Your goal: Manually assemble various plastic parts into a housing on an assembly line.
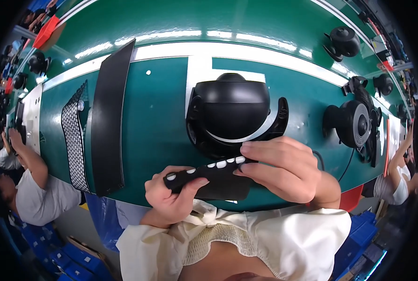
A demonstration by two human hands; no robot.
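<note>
Both my hands hold a black strip-shaped part (209, 174) with a row of white oval buttons along its top. My left hand (171, 194) grips its left end, thumb over the strip. My right hand (284, 168) pinches its right end with the fingertips. The strip sits just above the near edge of the green conveyor belt (157, 117). Right behind it stands a black rounded fan-like housing on a curved base (230, 114).
A long black flat panel (109, 122) and a perforated black-and-white strip (74, 136) lie on the belt at left. Another black round unit (354, 124) with a cable stands at right. Other people work at left (30, 182) and right (396, 178). Blue crates (49, 253) sit below.
</note>
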